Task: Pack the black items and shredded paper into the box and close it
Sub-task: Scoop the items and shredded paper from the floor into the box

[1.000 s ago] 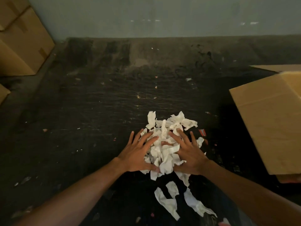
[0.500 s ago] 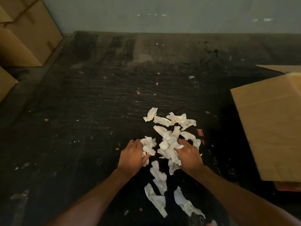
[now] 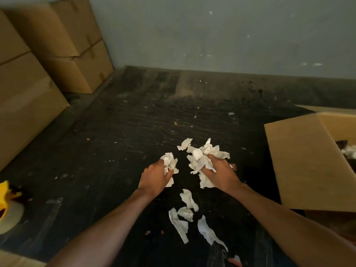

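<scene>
My left hand is closed on a small wad of white shredded paper above the dark floor. My right hand grips a larger bunch of shredded paper. Several loose paper strips lie on the floor below both hands. The open cardboard box stands at the right, its flap turned toward me; inside it, at the right edge, I see a bit of white paper over something dark. The black items themselves are not clearly visible.
Stacked closed cardboard boxes line the left wall. A tape roll with a yellow dispenser lies at the left edge. The dark floor is scratched and dotted with small scraps. A grey wall closes the back.
Both hands closed on the paper pile and lifted handfuls off the floor. The view swung up and right, showing more of the stacked boxes and the box's inside.
</scene>
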`<state>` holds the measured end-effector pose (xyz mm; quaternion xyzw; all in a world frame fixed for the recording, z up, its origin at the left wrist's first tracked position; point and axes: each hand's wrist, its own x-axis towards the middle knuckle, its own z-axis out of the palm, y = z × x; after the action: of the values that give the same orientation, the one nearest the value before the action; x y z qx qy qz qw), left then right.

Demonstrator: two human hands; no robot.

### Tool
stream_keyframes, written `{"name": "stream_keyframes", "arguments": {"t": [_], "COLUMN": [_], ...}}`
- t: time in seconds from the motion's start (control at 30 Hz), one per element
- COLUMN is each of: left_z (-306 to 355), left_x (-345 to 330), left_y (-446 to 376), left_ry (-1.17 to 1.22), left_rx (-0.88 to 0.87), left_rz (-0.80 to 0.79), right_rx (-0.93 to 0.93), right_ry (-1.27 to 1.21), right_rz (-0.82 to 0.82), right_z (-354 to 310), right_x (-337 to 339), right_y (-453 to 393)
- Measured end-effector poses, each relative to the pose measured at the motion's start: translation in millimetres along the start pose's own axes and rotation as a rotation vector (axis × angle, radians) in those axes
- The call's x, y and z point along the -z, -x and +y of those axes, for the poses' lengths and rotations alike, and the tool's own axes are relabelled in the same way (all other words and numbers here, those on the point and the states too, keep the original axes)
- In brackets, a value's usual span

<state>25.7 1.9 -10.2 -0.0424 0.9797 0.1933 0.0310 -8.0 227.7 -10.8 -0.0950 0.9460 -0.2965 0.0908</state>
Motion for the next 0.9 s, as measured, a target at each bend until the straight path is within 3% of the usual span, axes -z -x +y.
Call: {"name": "stream_keyframes", "arguments": {"t": [0.43,0.67,0.9], "left_z": [45.9,115.8,208.0], "left_x": [82.8,104.5,91.8], "left_y": [114.4,144.4,141.2], "left_ry": [0.062,0.085,0.174], "left_rx": [-0.014,-0.124,-0.272], "left_rz": [0.266,0.330,0.314], "right_rx": [0.132,0.124,0.014], "right_ry": [-0.008,0.049,0.076], "right_rz": [0.143,0.271,0.397], "right_z": [-21.4,-6.9,48.3], "right_x": [103.6,171.9,242.1], "right_y": [87.9,154.8,198.6]}}
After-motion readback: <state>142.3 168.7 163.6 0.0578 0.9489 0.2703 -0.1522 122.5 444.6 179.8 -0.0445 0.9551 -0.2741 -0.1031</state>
